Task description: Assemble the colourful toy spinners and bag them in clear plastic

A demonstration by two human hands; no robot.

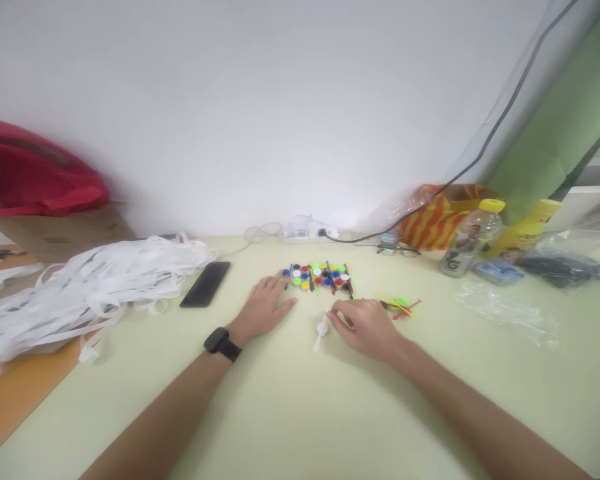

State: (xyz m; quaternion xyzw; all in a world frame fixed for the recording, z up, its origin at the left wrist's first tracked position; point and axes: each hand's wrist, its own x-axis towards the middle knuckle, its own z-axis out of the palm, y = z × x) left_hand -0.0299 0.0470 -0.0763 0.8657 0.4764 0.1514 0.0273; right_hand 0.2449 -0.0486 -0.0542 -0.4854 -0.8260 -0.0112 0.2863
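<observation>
White plastic makes up the small round piece with thin arms (322, 329) at the centre of the frame, lying on or just above the pale green tabletop (290, 413). The right hand (353, 323) meets its upper arm with thumb and forefinger, seemingly in a light pinch at the tip, which would leave the round middle uncovered; blur hides the exact contact. The left hand (266, 303), left of centre, grasps nothing: its fingers lie extended, tips at the left end of a block of multicoloured round discs and thin plastic sticks (325, 277), perhaps to steady that edge. Those discs sit in close rows between upright sticks, probably so grouped to keep them orderly. Just beyond the right hand, a loose pile of coloured plastic sticks (405, 307) lies within easy reach.

At the right of the frame, a clear plastic bottle with a yellow cap (465, 245) appears to hold pale liquid. An opaque yellow bottle (519, 235) beside it hides its contents, as does a red-and-yellow striped bag (423, 225) behind. Farther right, a transparent plastic bag (563, 268) contains something dark.
</observation>
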